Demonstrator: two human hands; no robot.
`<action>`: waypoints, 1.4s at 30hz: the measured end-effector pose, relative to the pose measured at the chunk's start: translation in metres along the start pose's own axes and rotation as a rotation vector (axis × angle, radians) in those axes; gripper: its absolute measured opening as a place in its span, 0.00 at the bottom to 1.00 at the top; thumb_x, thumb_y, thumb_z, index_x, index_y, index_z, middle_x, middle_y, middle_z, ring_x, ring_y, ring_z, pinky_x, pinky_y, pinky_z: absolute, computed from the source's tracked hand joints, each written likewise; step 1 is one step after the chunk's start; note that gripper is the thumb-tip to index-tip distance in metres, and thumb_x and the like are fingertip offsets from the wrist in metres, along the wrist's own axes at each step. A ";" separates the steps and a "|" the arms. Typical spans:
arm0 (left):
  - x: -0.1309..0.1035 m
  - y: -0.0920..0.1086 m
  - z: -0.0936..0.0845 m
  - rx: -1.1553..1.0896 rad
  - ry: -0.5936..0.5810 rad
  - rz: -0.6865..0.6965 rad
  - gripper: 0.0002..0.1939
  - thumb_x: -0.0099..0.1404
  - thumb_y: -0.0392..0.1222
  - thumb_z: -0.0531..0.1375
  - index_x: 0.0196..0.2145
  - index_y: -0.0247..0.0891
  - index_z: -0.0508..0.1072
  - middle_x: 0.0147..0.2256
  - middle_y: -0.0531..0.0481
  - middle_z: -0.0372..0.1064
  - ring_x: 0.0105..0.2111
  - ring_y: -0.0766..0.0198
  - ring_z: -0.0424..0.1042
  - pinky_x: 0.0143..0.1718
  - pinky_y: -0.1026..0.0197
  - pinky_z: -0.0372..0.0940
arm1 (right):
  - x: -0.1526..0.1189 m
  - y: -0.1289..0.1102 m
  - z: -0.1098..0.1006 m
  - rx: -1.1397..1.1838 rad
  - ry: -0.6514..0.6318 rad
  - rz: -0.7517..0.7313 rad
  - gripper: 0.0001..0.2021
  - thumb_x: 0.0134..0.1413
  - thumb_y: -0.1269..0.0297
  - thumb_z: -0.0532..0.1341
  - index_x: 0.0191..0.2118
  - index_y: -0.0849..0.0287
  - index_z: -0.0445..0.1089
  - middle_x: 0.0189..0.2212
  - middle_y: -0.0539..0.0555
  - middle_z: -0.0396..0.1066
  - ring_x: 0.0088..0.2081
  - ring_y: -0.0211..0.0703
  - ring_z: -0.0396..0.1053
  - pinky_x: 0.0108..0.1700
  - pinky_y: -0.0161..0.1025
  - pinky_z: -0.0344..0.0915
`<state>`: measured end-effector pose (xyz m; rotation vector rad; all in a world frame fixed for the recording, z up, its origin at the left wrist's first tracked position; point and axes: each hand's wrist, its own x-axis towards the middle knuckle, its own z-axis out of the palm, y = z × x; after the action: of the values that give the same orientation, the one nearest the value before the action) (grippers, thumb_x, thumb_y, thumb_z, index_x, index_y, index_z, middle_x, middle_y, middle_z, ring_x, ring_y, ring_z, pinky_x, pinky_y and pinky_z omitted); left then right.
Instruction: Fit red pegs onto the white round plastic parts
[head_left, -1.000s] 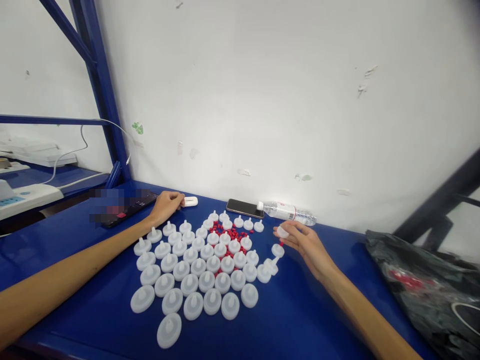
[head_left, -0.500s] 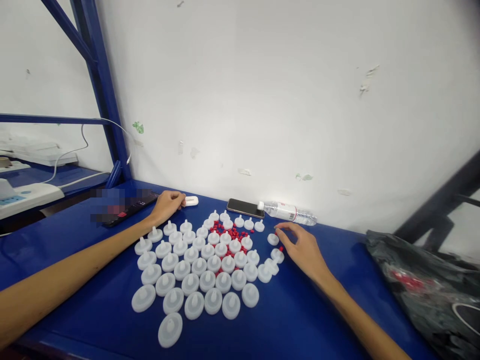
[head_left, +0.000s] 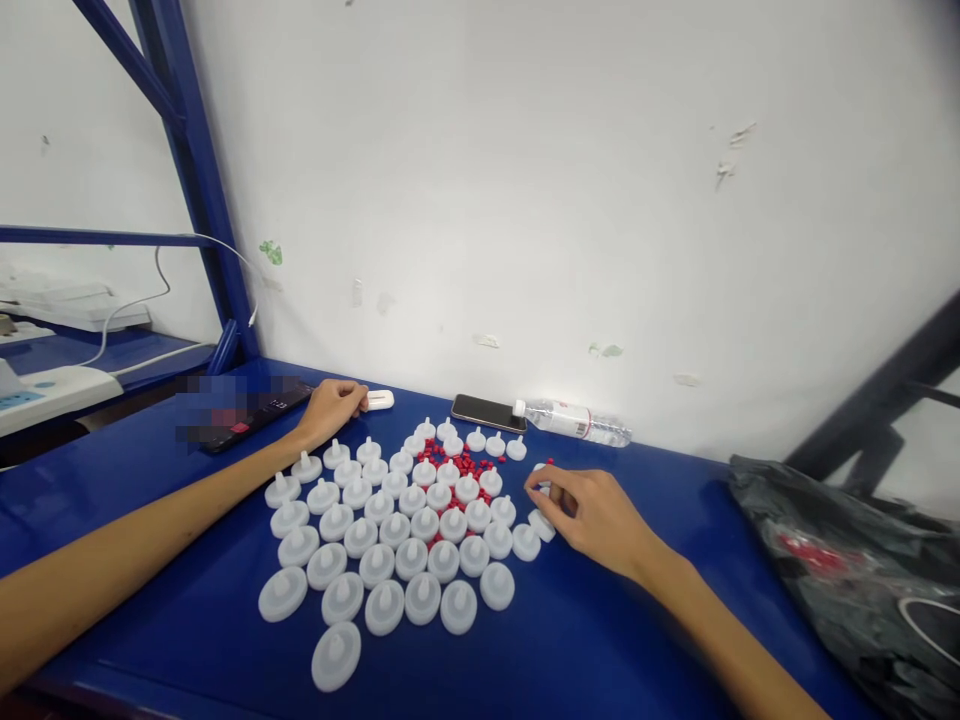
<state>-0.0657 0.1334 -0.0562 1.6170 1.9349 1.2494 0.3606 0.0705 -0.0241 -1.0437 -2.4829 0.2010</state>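
Observation:
Many white round plastic caps with a raised stem (head_left: 379, 565) stand in loose rows on the blue table. Small red pieces (head_left: 457, 462) lie scattered among those at the back. My right hand (head_left: 596, 510) is over the caps at the right edge of the group. Its thumb and index fingertips are almost together, and any small piece between them is hidden. At the back left, my left hand (head_left: 334, 410) rests with curled fingers against the left end of a small white oval device (head_left: 381, 400); whether it grips it is unclear.
Behind the caps, a phone (head_left: 489, 412) and a clear plastic bottle (head_left: 574, 421) lie by the wall. Another dark phone-like device (head_left: 259, 415) lies left of my left hand. A black plastic bag (head_left: 840, 580) covers the right side, and a blue metal frame (head_left: 199, 170) rises at the left.
My right hand has moved slightly left and nearer to me, over caps that were visible before. Its thumb and index finger have come closer together. My left hand stays by the white device.

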 end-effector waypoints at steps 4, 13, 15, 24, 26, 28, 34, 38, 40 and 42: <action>-0.001 0.000 0.000 0.005 -0.003 0.014 0.19 0.71 0.53 0.59 0.31 0.34 0.73 0.27 0.55 0.70 0.27 0.67 0.71 0.31 0.61 0.69 | 0.001 0.001 0.004 -0.003 0.045 0.029 0.10 0.69 0.58 0.56 0.48 0.49 0.73 0.24 0.44 0.71 0.24 0.37 0.68 0.31 0.35 0.60; -0.005 0.011 -0.004 0.078 -0.005 0.093 0.19 0.70 0.52 0.58 0.28 0.35 0.74 0.25 0.54 0.71 0.26 0.66 0.70 0.32 0.60 0.67 | 0.003 0.002 0.007 -0.118 0.125 0.047 0.16 0.71 0.52 0.53 0.40 0.52 0.74 0.31 0.49 0.74 0.30 0.41 0.70 0.33 0.38 0.57; -0.010 0.023 -0.008 0.115 0.006 0.154 0.16 0.66 0.49 0.59 0.26 0.36 0.75 0.26 0.53 0.73 0.29 0.63 0.71 0.34 0.60 0.65 | 0.003 0.002 0.006 -0.131 0.113 0.038 0.18 0.72 0.52 0.51 0.38 0.53 0.74 0.31 0.50 0.74 0.31 0.42 0.71 0.33 0.38 0.57; -0.040 0.070 -0.020 0.177 -0.058 0.412 0.18 0.67 0.53 0.54 0.32 0.39 0.78 0.35 0.49 0.78 0.36 0.57 0.72 0.39 0.58 0.63 | 0.002 -0.003 -0.002 -0.114 0.022 -0.025 0.17 0.71 0.54 0.54 0.35 0.55 0.74 0.28 0.49 0.76 0.27 0.39 0.71 0.31 0.36 0.56; -0.045 0.073 -0.017 0.205 -0.081 0.476 0.16 0.67 0.52 0.55 0.34 0.40 0.78 0.37 0.48 0.78 0.37 0.56 0.71 0.42 0.57 0.63 | 0.002 -0.002 -0.002 -0.114 0.005 -0.040 0.18 0.71 0.54 0.54 0.32 0.55 0.74 0.25 0.49 0.75 0.25 0.38 0.70 0.30 0.36 0.54; -0.051 0.076 -0.014 0.229 -0.108 0.544 0.15 0.67 0.51 0.56 0.35 0.40 0.77 0.38 0.48 0.78 0.40 0.55 0.71 0.44 0.56 0.63 | 0.003 -0.001 -0.001 -0.122 0.005 -0.043 0.19 0.71 0.55 0.54 0.31 0.56 0.74 0.24 0.50 0.75 0.24 0.38 0.69 0.29 0.36 0.52; -0.069 0.092 -0.010 0.259 -0.141 0.698 0.11 0.68 0.47 0.56 0.36 0.40 0.76 0.39 0.48 0.77 0.45 0.54 0.70 0.49 0.54 0.63 | 0.001 -0.003 -0.003 -0.118 -0.012 -0.032 0.18 0.71 0.51 0.53 0.36 0.54 0.75 0.25 0.49 0.76 0.23 0.39 0.70 0.29 0.36 0.53; -0.077 0.100 -0.011 0.275 -0.137 0.786 0.09 0.69 0.43 0.55 0.36 0.40 0.75 0.38 0.47 0.76 0.44 0.55 0.69 0.48 0.54 0.64 | 0.001 -0.006 -0.004 -0.101 -0.035 -0.036 0.15 0.69 0.53 0.57 0.38 0.53 0.76 0.26 0.48 0.77 0.26 0.39 0.72 0.30 0.35 0.57; -0.080 0.101 -0.010 0.289 -0.131 0.816 0.09 0.69 0.41 0.55 0.36 0.39 0.74 0.37 0.47 0.76 0.43 0.56 0.68 0.48 0.54 0.63 | 0.001 -0.006 -0.003 -0.100 -0.036 -0.036 0.14 0.69 0.54 0.57 0.37 0.54 0.77 0.27 0.49 0.78 0.26 0.39 0.73 0.30 0.35 0.58; -0.083 0.102 -0.009 0.309 -0.139 0.844 0.08 0.69 0.39 0.55 0.36 0.39 0.74 0.37 0.47 0.75 0.43 0.56 0.67 0.47 0.54 0.63 | 0.002 -0.005 -0.003 -0.100 -0.034 -0.036 0.15 0.69 0.54 0.57 0.38 0.54 0.77 0.28 0.49 0.78 0.26 0.39 0.73 0.30 0.35 0.58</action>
<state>0.0174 0.0515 0.0052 2.7640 1.4249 1.0561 0.3576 0.0680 -0.0198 -1.0430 -2.5629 0.0848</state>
